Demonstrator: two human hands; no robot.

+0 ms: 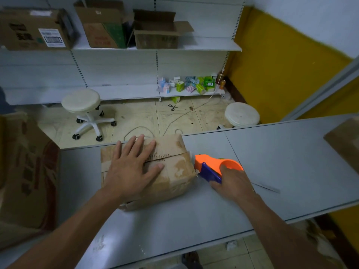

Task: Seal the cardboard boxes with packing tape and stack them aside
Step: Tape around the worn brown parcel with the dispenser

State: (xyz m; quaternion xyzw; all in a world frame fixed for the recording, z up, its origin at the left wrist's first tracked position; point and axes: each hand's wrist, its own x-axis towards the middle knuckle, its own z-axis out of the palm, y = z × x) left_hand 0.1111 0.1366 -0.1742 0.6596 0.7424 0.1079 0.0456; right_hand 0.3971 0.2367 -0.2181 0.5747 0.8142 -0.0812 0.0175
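Observation:
A worn brown cardboard box (pixel 174 167) lies on the grey table (pixel 291 162), its top flaps meeting along a ragged seam. My left hand (pixel 132 166) presses flat on the box top with fingers spread across the seam. My right hand (pixel 233 181) grips an orange and blue tape dispenser (pixel 211 166), whose nose touches the right end of the box at the seam.
A large printed cardboard box (pixel 25 171) stands at the table's left end, and a corner of another box (pixel 345 140) shows at the right. Beyond the table are two white stools (pixel 83 101), scissors on the floor (pixel 172 106), and shelves holding open boxes (pixel 155 30).

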